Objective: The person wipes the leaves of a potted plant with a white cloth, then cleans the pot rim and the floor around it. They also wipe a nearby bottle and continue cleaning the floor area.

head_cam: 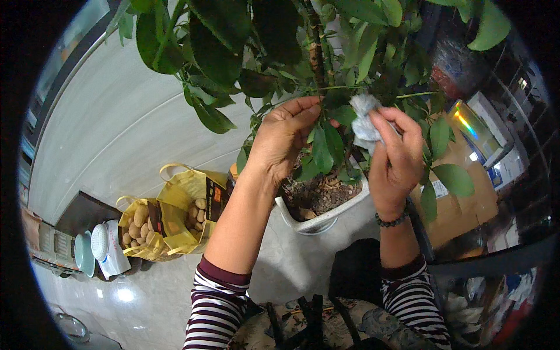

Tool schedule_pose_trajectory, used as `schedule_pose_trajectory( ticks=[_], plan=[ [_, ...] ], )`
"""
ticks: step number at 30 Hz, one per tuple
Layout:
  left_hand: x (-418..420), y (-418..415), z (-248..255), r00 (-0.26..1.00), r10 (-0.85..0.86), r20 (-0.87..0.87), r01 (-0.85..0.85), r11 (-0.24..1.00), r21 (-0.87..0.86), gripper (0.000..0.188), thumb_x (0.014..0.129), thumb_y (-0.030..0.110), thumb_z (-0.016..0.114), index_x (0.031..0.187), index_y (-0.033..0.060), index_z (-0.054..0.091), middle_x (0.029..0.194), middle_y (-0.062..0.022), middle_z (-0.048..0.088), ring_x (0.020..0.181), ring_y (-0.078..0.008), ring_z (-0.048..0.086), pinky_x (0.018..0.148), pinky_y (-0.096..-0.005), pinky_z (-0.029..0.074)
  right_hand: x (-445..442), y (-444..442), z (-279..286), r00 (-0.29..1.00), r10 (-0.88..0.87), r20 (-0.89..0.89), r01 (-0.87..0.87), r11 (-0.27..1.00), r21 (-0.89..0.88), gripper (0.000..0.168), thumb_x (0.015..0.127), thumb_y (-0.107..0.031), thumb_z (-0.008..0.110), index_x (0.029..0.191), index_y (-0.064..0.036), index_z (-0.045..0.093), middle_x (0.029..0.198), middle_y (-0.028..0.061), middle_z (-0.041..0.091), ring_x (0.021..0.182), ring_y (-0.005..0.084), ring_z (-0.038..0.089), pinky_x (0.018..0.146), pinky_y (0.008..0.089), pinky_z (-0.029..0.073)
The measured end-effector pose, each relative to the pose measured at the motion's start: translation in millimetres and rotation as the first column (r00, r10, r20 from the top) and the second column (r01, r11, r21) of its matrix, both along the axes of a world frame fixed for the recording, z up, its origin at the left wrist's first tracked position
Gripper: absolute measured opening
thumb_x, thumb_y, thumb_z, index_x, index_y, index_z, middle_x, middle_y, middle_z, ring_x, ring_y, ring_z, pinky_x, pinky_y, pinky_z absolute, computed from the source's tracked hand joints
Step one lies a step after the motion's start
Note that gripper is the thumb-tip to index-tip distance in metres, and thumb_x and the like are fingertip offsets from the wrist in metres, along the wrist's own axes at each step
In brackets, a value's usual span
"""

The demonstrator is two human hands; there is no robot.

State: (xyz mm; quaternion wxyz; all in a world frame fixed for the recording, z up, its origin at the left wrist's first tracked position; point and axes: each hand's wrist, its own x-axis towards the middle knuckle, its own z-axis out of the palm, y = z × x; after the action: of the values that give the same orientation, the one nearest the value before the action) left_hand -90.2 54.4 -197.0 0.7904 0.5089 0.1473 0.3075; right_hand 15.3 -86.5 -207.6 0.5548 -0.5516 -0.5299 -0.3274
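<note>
Before me stands a leafy potted plant [323,146] with broad green leaves and a brown trunk [316,48]. Thumb and fingertips of my left hand [286,135] pinch a thin twig of it, beside the trunk; the leaves partly hide the grip. Just to the right, my right hand [396,162] holds a crumpled whitish cloth [366,124] among the leaves. A bracelet of dark beads [391,220] circles the right wrist. Below both hands is the white plant pot [323,221], holding soil and dry leaf litter [323,192].
Yellow bags of potatoes [175,232] stand on the floor to the left, beside a pale green basin [84,253]. At right, a cardboard box [466,205] and flat packages [479,131] rest on a dark surface. Branches spread overhead in front of a pale wall [131,109].
</note>
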Motion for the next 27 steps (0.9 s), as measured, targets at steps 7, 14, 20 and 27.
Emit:
schedule_pose_trajectory(
  ticks=[7,14,20,27],
  plan=[
    [-12.4,-5.0,-6.0,1.000,0.012,-0.003,-0.011,0.998,0.055,0.031,0.089,0.012,0.054,0.118,0.0012,0.055,0.090,-0.0011,0.061,0.066,-0.0056,0.050,0.060,-0.0213,0.041,2.7,-4.1,-40.9,0.999,-0.004,-0.039,-0.012,0.920,-0.392,0.031,0.074,0.014,0.049,0.099,0.001,0.061,0.103,0.0169,0.057,0.094,0.0303,0.058,0.082,0.0337,0.047],
    [-30.0,-23.2,-14.6,0.967,0.208,0.150,-0.200,0.977,-0.067,0.029,0.094,0.013,0.046,0.120,0.0020,0.051,0.116,-0.0113,0.057,0.090,-0.0202,0.060,0.082,-0.0309,0.048,9.4,-32.4,-18.5,0.993,-0.114,-0.016,0.112,0.987,-0.118,0.037,0.071,0.016,0.046,0.099,-0.001,0.063,0.101,0.0144,0.060,0.091,0.0286,0.060,0.079,0.0341,0.048],
    [-32.5,-18.7,-20.5,0.997,0.005,0.075,-0.003,0.999,-0.036,0.031,0.093,0.018,0.051,0.115,-0.0030,0.055,0.103,-0.0068,0.061,0.092,-0.0143,0.055,0.082,-0.0243,0.042,-5.5,-19.6,20.8,0.993,0.006,0.119,-0.002,0.999,-0.035,0.033,0.073,0.015,0.044,0.098,0.005,0.063,0.102,0.0147,0.060,0.092,0.0248,0.058,0.082,0.0318,0.045],
    [-27.2,-18.7,-21.2,0.995,0.053,0.085,-0.050,0.998,-0.039,0.027,0.088,0.008,0.056,0.113,-0.0023,0.056,0.095,-0.0045,0.063,0.082,-0.0115,0.057,0.078,-0.0228,0.045,-12.6,12.5,48.7,0.967,-0.093,0.239,0.113,0.991,-0.071,0.036,0.070,0.014,0.049,0.099,0.000,0.065,0.098,0.0113,0.060,0.089,0.0249,0.058,0.078,0.0312,0.045]
  ],
)
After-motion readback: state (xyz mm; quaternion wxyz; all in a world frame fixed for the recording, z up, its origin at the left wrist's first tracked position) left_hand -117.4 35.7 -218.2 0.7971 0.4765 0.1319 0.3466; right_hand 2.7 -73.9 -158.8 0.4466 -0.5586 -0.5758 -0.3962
